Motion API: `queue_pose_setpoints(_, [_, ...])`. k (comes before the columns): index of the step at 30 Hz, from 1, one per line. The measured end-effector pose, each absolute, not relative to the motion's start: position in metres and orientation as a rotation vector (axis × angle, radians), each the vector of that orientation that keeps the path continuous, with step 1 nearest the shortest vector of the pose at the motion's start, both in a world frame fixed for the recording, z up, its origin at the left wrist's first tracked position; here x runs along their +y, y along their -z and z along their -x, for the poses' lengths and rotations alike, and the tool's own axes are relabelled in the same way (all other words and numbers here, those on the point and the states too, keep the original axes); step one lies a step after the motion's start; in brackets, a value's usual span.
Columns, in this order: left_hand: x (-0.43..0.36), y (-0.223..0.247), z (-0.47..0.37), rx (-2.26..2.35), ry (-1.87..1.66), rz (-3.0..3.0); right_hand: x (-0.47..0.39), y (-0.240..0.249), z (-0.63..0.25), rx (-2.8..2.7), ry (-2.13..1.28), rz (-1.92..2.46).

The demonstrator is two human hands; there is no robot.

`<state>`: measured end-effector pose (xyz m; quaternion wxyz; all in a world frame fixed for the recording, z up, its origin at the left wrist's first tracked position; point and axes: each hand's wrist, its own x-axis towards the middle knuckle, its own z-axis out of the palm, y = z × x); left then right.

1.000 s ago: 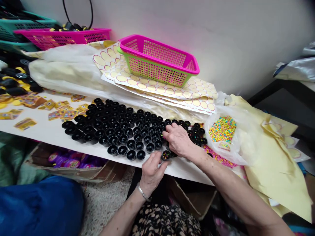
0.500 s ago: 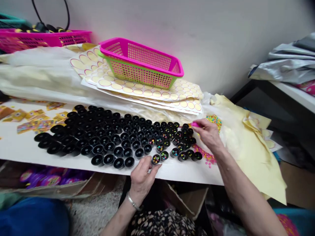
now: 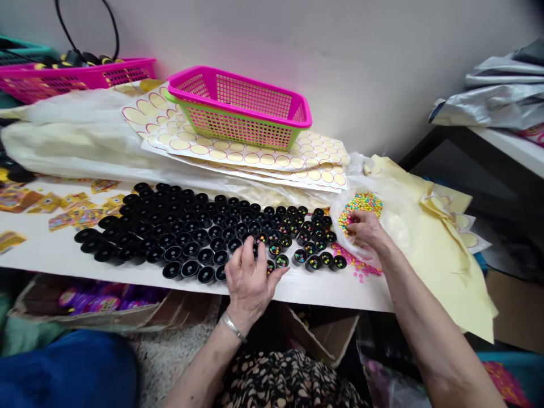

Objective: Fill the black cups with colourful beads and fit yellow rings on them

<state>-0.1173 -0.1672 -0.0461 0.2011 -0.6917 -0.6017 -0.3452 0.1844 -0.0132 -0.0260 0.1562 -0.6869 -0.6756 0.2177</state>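
Note:
Rows of small black cups [image 3: 191, 249] stand on the white table [image 3: 335, 292]; those toward the right hold small coloured pieces. My left hand [image 3: 250, 280] is over the front cups with its fingers apart, partly hiding a few of them. At the right, my right hand [image 3: 364, 228] is at a clear plastic bag of multicoloured pieces [image 3: 361, 203]. Its fingers are bent together among the pieces, and what they grip is hidden. Loose pink pieces [image 3: 361, 266] lie beside the bag.
Behind the cups, a pink and green basket [image 3: 242, 127] sits on sticker sheets [image 3: 318, 177]. Yellow paper [image 3: 446, 272] lies at the right. Small printed packets [image 3: 76, 218] are at the left. Under the table edge is a box of purple packages [image 3: 106, 301].
My right hand has moved from the cups, where it held something pink, to the bag of pieces. My left hand has shifted up over the cups and its fingers have spread.

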Motion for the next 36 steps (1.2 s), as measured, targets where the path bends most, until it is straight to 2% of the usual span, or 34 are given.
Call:
queue_pose_setpoints(5, [-0.147,0.041,0.114,-1.891,0.669,1.947,-0.023,0.021,-0.185,-1.405,-0.933,1.592])
queue_pose_setpoints(13, [-0.147,0.041,0.117,-1.862,0.649,2.002,-0.026,0.023,-0.182,-1.225,-0.824,1.553])
queue_pose_setpoints(16, [-0.15,0.038,0.121,-1.805,0.736,1.951,-0.028,0.02,-0.18,-1.2,-0.791,1.493])
queue_pose_setpoints(19, [-0.161,0.032,0.129,-1.626,0.986,1.927,-0.037,0.008,-0.166,-1.193,-0.811,1.365])
queue_pose_setpoints(22, [-0.179,0.034,0.133,-1.42,1.21,1.983,-0.054,-0.006,-0.137,-1.247,-0.981,1.217])
queue_pose_setpoints(27, [-0.2,0.06,0.128,-1.355,1.265,2.063,-0.074,-0.006,-0.076,-1.443,-1.291,1.107])
queue_pose_setpoints(30, [-0.202,0.077,0.126,-1.364,1.274,2.065,-0.068,0.001,-0.051,-1.768,-1.107,1.11])
queue_pose_setpoints(36, [-0.199,0.088,0.127,-1.41,1.318,2.036,-0.047,-0.003,-0.018,-2.509,-0.378,1.133])
